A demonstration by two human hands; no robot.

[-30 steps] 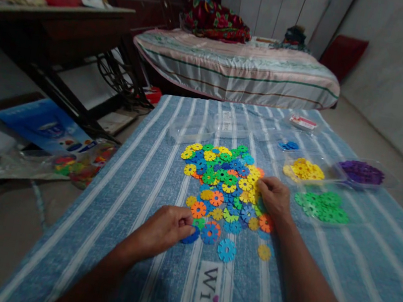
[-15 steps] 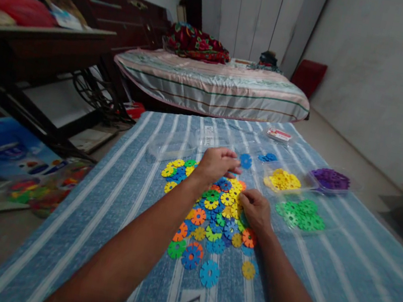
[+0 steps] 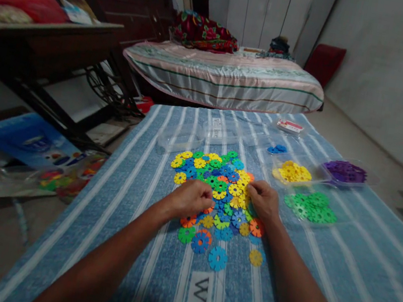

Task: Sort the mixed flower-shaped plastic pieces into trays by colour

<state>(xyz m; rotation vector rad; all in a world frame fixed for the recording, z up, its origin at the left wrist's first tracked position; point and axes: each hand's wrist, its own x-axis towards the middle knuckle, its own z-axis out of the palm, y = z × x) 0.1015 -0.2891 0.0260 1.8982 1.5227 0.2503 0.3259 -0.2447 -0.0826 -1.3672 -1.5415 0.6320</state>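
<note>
Walls: plain pale plaster [image 3: 389, 73], unmarked, on the right side
Floor: bare grey surface [image 3: 345, 133], dimly lit
Bed: low mattress [image 3: 228, 78] under a striped cover, across the far end
Bedding: red floral bundle [image 3: 205, 31] on the bed's far left corner
Wardrobe: pale panelled doors [image 3: 270, 8] behind the bed
Dark table: wooden top [image 3: 47, 37] on black iron legs, at left
Cabinet: dark wood [image 3: 133, 0] against the left wall
Light: weak, indoor, source not visible

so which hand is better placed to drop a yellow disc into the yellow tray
Right. The right hand rests on the pile's tray-side edge, among yellow discs, nearest the yellow tray. The left hand sits on the far side.
</note>
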